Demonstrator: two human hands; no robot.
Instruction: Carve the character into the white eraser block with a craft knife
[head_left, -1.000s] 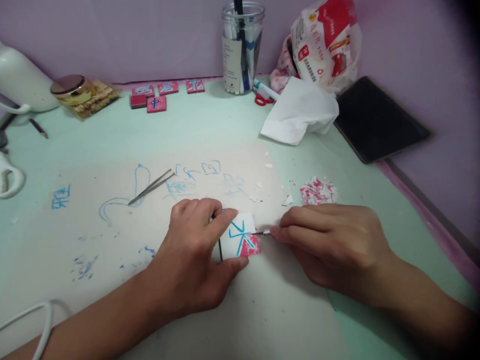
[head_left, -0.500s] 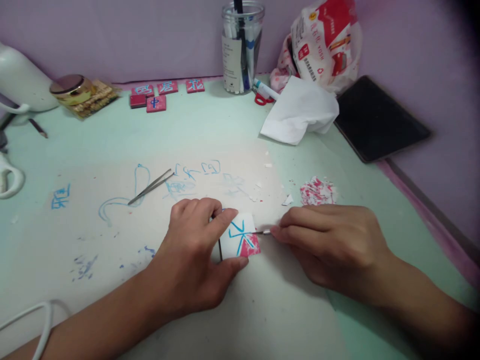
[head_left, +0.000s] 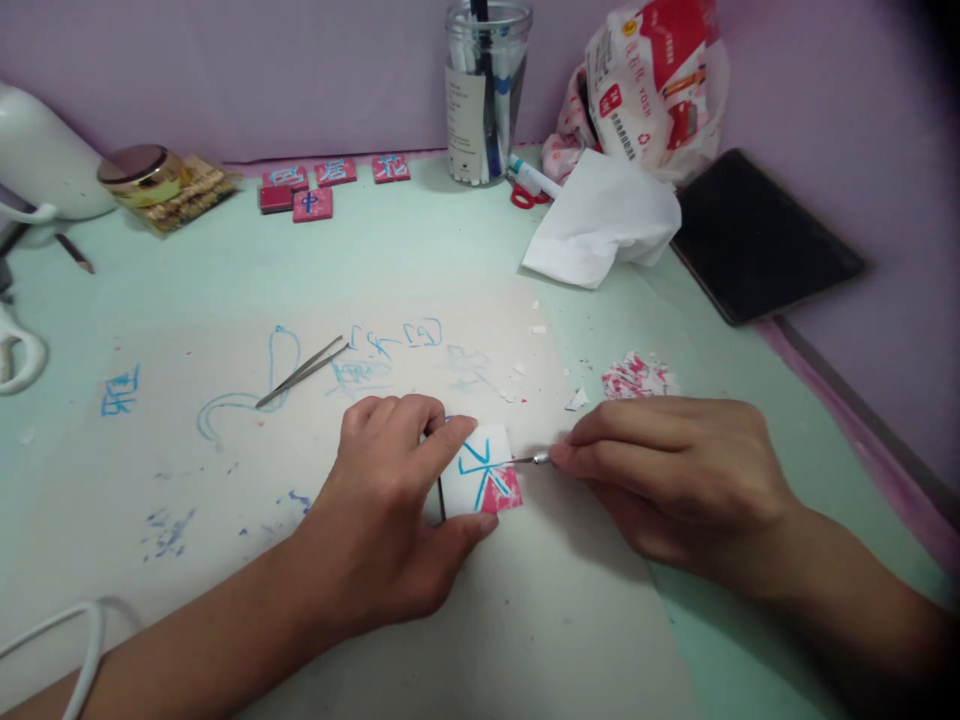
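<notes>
Tool (head_left: 534, 459) pinched in closed fingertips, a person's right hand (head_left: 675, 480) holds a thin metal tip at the right edge of a square block (head_left: 491, 450), though whether the two touch is too fine to tell. The left hand (head_left: 397, 500) grips the block between thumb and forefinger, the thumb along its near edge and the forefinger at its far edge. The block sits between the two hands above a pale sheet (head_left: 540, 620), its top white with blue strokes except for a pink patch at the near right corner. Just beyond the right hand lies a pile of pink and white scraps (head_left: 637, 376). Beyond the left hand, tweezers (head_left: 300, 375) rest among blue scribbles. At the back of the green table (head_left: 450, 240), four pink tiles (head_left: 335, 173) with blue characters sit to the left of a jar (head_left: 469, 125) of pens, and a black tablet (head_left: 769, 235) lies at right.
</notes>
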